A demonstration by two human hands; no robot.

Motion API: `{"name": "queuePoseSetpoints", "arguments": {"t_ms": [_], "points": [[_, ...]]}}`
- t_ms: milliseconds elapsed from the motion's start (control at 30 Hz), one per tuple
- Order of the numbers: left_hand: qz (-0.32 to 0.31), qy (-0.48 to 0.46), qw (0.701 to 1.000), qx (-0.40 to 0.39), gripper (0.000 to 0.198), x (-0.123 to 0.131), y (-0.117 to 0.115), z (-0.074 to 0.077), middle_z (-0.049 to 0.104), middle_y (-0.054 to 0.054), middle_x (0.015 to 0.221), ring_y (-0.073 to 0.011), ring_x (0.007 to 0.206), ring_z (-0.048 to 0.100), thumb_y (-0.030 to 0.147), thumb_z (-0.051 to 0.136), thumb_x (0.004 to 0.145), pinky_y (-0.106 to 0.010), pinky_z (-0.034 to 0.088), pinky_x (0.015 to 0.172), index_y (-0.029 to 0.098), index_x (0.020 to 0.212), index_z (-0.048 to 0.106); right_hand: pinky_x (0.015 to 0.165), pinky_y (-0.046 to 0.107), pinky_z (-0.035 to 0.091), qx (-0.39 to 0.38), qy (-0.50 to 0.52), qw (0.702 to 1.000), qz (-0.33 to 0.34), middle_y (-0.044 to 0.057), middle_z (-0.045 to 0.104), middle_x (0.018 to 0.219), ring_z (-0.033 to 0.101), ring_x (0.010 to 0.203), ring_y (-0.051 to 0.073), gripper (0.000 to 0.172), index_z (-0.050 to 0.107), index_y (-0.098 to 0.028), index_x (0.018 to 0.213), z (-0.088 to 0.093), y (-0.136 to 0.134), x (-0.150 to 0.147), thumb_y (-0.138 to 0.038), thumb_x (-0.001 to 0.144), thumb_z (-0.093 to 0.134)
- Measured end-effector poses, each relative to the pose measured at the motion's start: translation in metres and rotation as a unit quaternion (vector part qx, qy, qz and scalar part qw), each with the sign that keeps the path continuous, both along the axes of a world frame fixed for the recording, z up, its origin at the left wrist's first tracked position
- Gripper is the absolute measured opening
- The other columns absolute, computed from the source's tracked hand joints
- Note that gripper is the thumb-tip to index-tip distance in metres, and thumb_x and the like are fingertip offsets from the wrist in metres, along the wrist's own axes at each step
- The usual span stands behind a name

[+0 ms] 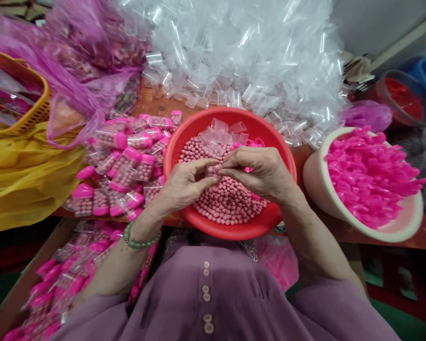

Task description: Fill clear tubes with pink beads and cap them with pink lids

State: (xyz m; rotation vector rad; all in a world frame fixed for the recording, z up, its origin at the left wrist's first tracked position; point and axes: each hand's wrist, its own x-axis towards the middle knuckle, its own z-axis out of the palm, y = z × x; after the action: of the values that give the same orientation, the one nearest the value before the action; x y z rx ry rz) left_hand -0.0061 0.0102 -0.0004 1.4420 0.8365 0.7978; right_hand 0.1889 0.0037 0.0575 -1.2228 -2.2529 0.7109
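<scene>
A red bowl (266,222) full of small pink balls (230,201) stands in front of me, with a few clear plastic tubes (222,132) lying on the balls at its far side. Both hands meet over the bowl. My left hand (186,182) and my right hand (261,170) pinch a small clear tube (214,168) between their fingertips; it looks partly filled with pink balls. A green bead bracelet (138,241) circles my left wrist.
Filled tubes with pink caps (122,166) lie piled left of the bowl and in a tray (10,308) below. A white bowl (317,189) of pink caps stands at right. Clear tubes (241,57) are heaped behind. A yellow basket (39,111) and yellow bag (21,175) sit at left.
</scene>
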Motion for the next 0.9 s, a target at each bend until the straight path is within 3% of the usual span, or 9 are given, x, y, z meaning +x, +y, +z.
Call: {"name": "queuePoseSetpoints", "arguments": {"t_ms": [133,233,333,467,600,767,900], "points": [[0.067,-0.017,0.997,-0.035,0.037,0.0,0.0,0.001,0.07,-0.004,0.086,-0.0153,0.078,0.064,0.031,0.076,0.072,-0.027,0.053,0.073,0.013,0.103,0.069,0.068,0.026,0.046,-0.026,-0.033,0.999,-0.013,0.004,0.071,0.079,0.062,0.071,0.015,0.018,0.071,-0.017,0.089,-0.001,0.004,0.016,-0.032,0.089,0.062],[0.071,-0.058,0.994,-0.05,0.03,-0.003,-0.002,0.006,0.068,-0.003,0.086,-0.0146,0.08,0.063,0.033,0.076,0.072,-0.027,0.054,0.074,0.014,0.094,0.067,0.076,0.028,0.047,-0.07,-0.131,0.989,0.011,0.005,0.073,0.091,0.065,0.082,0.017,0.017,0.07,-0.018,0.097,-0.004,0.004,0.029,-0.029,0.09,0.059],[0.044,-0.08,0.994,-0.054,0.027,-0.007,-0.006,0.011,0.066,-0.005,0.093,-0.0145,0.086,0.063,0.032,0.071,0.077,-0.028,0.054,0.079,0.015,0.096,0.063,0.082,0.031,0.046,-0.074,-0.237,0.968,-0.015,0.008,0.072,0.1,0.065,0.092,0.021,0.019,0.067,-0.017,0.103,-0.006,-0.001,0.04,-0.027,0.092,0.056],[0.012,-0.085,0.995,-0.047,0.022,-0.008,-0.008,0.011,0.063,-0.003,0.09,-0.0124,0.082,0.062,0.03,0.07,0.08,-0.029,0.054,0.082,0.015,0.093,0.059,0.069,0.03,0.044,-0.121,-0.408,0.903,-0.054,0.01,0.07,0.084,0.065,0.077,0.022,0.023,0.066,-0.015,0.091,-0.009,-0.017,0.044,-0.036,0.092,0.056],[0.005,-0.084,0.994,-0.067,0.024,-0.002,-0.008,0.008,0.062,-0.002,0.082,-0.0112,0.076,0.06,0.032,0.069,0.08,-0.027,0.053,0.077,0.014,0.093,0.062,0.065,0.031,0.043,-0.116,-0.501,0.853,-0.089,0.015,0.071,0.087,0.067,0.083,0.026,0.032,0.064,-0.012,0.092,-0.019,-0.033,0.037,-0.043,0.091,0.056],[-0.01,-0.145,0.98,-0.132,0.026,-0.001,-0.01,0.015,0.067,-0.004,0.083,-0.0147,0.082,0.067,0.035,0.07,0.079,-0.028,0.055,0.079,0.013,0.092,0.062,0.07,0.031,0.044,-0.107,-0.477,0.867,-0.099,0.014,0.071,0.092,0.067,0.088,0.026,0.018,0.063,-0.012,0.093,-0.026,-0.037,0.035,-0.027,0.09,0.054],[-0.021,-0.156,0.976,-0.151,0.029,-0.003,-0.011,0.015,0.07,-0.006,0.085,-0.0152,0.08,0.068,0.037,0.072,0.079,-0.027,0.055,0.076,0.013,0.094,0.063,0.068,0.03,0.044,-0.127,-0.394,0.904,-0.11,0.01,0.068,0.083,0.064,0.074,0.02,0.013,0.063,-0.014,0.087,-0.015,-0.039,0.046,-0.019,0.088,0.051]]}}
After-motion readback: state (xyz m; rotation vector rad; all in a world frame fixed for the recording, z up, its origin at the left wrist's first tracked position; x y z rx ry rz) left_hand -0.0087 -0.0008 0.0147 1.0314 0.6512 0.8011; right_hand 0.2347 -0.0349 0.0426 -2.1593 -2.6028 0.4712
